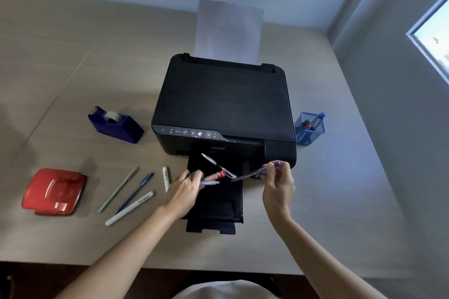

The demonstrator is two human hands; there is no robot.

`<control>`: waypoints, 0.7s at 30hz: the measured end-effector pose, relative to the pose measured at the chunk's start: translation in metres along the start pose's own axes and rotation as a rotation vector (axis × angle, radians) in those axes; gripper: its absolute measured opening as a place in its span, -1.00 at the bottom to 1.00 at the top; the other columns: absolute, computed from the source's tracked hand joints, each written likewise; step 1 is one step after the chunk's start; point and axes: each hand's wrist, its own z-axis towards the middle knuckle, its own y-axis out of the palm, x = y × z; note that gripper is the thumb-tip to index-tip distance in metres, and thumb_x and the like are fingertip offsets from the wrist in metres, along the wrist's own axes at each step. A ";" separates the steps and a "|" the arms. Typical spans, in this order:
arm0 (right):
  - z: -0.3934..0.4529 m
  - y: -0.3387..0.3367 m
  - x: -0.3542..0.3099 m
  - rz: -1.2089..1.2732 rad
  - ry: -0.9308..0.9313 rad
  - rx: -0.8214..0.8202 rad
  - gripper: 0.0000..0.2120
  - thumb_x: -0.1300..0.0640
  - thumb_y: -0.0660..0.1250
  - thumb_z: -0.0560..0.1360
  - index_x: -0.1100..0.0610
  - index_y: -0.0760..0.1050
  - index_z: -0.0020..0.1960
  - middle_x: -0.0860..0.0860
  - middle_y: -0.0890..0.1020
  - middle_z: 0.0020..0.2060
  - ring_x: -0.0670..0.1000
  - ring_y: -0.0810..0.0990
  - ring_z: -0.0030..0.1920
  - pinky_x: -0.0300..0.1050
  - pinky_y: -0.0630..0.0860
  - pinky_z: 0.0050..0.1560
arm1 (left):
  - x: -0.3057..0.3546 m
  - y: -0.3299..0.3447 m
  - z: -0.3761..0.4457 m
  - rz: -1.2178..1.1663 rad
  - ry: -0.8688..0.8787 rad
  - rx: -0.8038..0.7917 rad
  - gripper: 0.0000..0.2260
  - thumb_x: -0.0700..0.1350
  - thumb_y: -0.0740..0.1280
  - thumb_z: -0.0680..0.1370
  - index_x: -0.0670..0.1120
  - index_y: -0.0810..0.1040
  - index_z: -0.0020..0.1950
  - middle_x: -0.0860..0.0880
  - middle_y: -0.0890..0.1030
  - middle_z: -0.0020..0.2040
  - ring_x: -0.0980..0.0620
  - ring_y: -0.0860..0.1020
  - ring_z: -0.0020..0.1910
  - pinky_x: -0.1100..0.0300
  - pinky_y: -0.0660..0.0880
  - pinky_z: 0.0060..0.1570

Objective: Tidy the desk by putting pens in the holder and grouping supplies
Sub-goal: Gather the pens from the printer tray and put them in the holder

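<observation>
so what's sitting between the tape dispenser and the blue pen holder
The black printer fills that stretch in the head view: the tape dispenser stands on the bare desk off its left side, and the blue mesh pen holder stands close by its right front corner.

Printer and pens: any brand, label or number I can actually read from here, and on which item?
"EPSON": front of the black printer, faint.
Printer control panel: icons only, too small to read.
White markers: green label print, too blurred to read.
Nothing else legible.

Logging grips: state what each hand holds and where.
Left hand grips several pens by one end; right hand pinches a blue pen near its upper end.
</observation>
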 end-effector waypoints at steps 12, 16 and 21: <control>0.014 -0.018 -0.006 0.090 0.020 0.045 -0.83 0.06 0.04 0.64 -0.01 0.34 -0.10 -0.01 0.35 -0.45 0.03 0.28 -0.44 -0.04 0.30 -0.37 | 0.033 0.009 0.071 -0.030 -0.097 -0.220 -0.79 0.04 0.27 0.53 -0.04 0.58 0.03 -0.12 0.61 0.04 -0.14 0.58 0.07 0.15 0.47 -0.14; 0.033 -0.039 -0.013 0.083 0.025 0.127 -0.77 -0.02 0.05 0.60 -0.14 0.41 -0.16 -0.06 0.39 -0.52 0.04 0.35 -0.46 -0.01 0.36 -0.36 | 0.042 -0.003 0.055 0.193 -0.013 -0.236 -0.69 -0.02 0.22 0.57 -0.17 0.50 0.21 -0.15 0.43 0.25 -0.16 0.40 0.26 0.00 0.50 -0.09; 0.069 -0.077 -0.023 0.306 0.129 0.166 -0.71 0.07 0.00 0.66 0.07 0.35 -0.19 -0.01 0.35 -0.52 -0.09 0.31 -0.57 -0.20 0.30 -0.53 | 0.048 -0.030 0.030 -0.171 -0.175 -0.339 -0.82 0.00 0.15 0.61 -0.03 0.47 0.08 -0.05 0.65 -0.02 -0.03 0.60 -0.06 0.07 0.51 -0.01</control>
